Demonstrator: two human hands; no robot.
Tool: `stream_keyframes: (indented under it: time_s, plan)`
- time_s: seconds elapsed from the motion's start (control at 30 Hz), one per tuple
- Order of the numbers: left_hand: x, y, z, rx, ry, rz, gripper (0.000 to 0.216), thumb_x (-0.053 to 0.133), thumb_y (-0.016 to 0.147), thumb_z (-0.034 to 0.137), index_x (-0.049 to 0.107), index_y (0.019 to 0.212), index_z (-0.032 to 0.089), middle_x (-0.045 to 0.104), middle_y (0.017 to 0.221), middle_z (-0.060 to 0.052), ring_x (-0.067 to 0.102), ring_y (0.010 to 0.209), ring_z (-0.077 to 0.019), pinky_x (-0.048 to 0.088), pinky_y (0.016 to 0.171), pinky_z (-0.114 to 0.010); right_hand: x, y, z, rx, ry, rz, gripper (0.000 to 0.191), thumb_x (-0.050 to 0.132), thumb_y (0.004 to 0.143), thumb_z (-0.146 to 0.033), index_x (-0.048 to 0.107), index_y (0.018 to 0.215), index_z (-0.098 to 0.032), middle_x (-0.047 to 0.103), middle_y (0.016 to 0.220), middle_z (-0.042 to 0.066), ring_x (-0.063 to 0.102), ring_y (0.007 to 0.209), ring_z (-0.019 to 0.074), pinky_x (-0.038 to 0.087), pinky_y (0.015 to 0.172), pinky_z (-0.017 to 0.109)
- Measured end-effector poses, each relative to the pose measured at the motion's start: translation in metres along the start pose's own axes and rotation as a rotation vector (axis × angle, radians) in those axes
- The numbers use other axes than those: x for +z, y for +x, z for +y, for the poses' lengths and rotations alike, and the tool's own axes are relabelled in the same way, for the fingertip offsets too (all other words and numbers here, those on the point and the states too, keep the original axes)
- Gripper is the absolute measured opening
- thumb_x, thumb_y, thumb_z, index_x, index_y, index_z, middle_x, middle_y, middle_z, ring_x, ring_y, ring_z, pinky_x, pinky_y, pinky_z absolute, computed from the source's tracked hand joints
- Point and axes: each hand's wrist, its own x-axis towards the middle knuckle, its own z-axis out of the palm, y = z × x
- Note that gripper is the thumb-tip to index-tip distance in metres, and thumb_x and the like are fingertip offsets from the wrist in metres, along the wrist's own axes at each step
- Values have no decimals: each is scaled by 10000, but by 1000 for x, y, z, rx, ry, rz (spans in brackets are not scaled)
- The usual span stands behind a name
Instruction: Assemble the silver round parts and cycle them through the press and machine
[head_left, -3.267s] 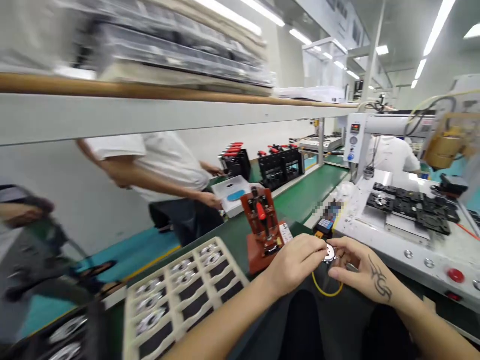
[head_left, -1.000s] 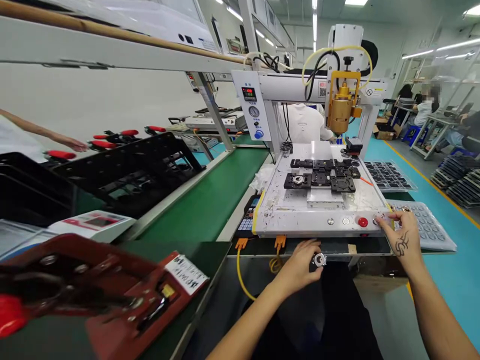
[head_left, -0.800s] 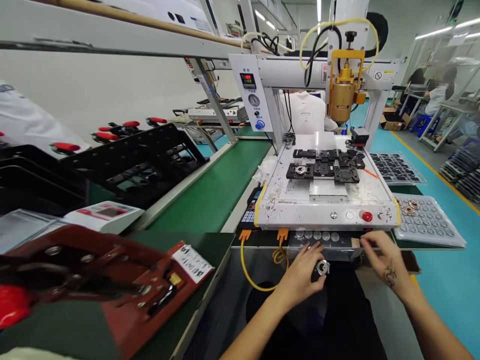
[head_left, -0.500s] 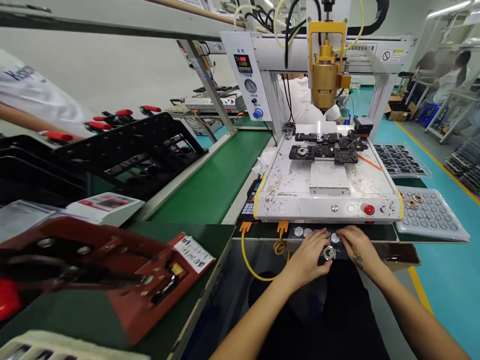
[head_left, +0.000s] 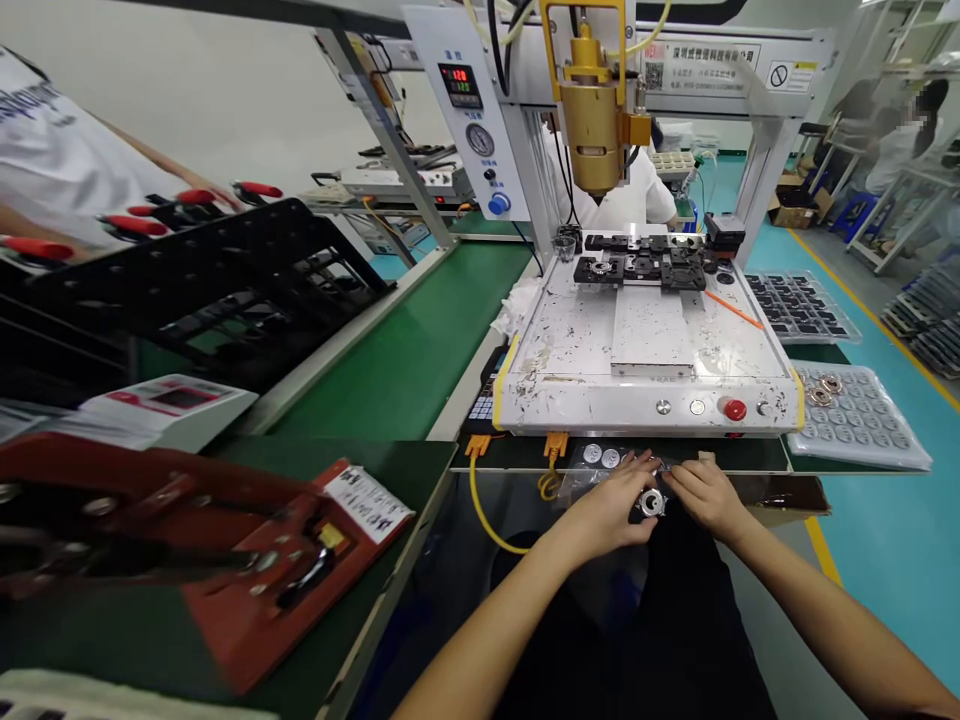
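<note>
My left hand (head_left: 611, 508) is closed around a round silver watch case (head_left: 652, 503), gripping it by its edge with the open ring facing up. Just to the right, my right hand (head_left: 705, 497) has its fingertips pressed together, close to the left fingers. What those fingertips pinch is too small to make out. Partly under the left hand lies a clear plastic sheet with round white discs (head_left: 592, 455), at the front edge of the bench; the hands cover the rest of it.
A white press machine (head_left: 555, 390) stands ahead, its gold head (head_left: 592, 135) above black fixtures (head_left: 645, 265). To its right is a clear tray (head_left: 862, 425) with two gold rings. A red-brown clamp press (head_left: 300, 560) and a green conveyor (head_left: 397, 350) are leftward. An orange cable (head_left: 480, 515) hangs nearby.
The view has shifted slightly. My right fingers have drawn together near the left fingertips, and the white disc beside them is now covered. My left hand keeps hold of the watch case.
</note>
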Motion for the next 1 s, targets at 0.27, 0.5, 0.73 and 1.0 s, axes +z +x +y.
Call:
stream_keyframes:
  time_s: [0.27, 0.5, 0.73, 1.0]
  plan:
    - [-6, 15, -7, -97, -67, 155, 397, 762, 814, 149, 641, 1188, 203, 638, 1529, -189, 591, 1458, -343, 447, 1251, -527, -9, -12, -33, 91, 56, 86, 221, 588, 1040, -66, 684, 1197, -187, 779, 1251, 158, 720, 1225, 317, 599, 1016, 522]
    - [-19, 0, -11, -56, 24, 217, 383, 737, 867, 162, 613, 1225, 213, 647, 1514, -171, 602, 1445, -325, 490, 1216, -500, -2, 13, -28, 315, 159, 86, 191, 478, 1071, -83, 603, 1148, -205, 674, 1460, 206, 597, 1440, 334, 490, 1194, 643]
    - [-8, -6, -5, -34, 178, 298, 362, 743, 843, 114, 618, 1170, 205, 736, 1297, -144, 679, 1284, -334, 538, 1116, -545, -17, 24, -28, 608, 307, 169, 117, 496, 1113, -298, 597, 1086, -245, 727, 1307, 164, 683, 1272, 324, 562, 1077, 553]
    - [-15, -7, 31, -203, -171, 375, 340, 758, 829, 140, 650, 1141, 223, 734, 1209, -94, 694, 1170, -292, 546, 1062, -485, -69, 50, -55, 793, 541, 47, 284, 559, 1108, -426, 726, 1247, -244, 776, 1030, 69, 757, 882, 227, 615, 754, 323]
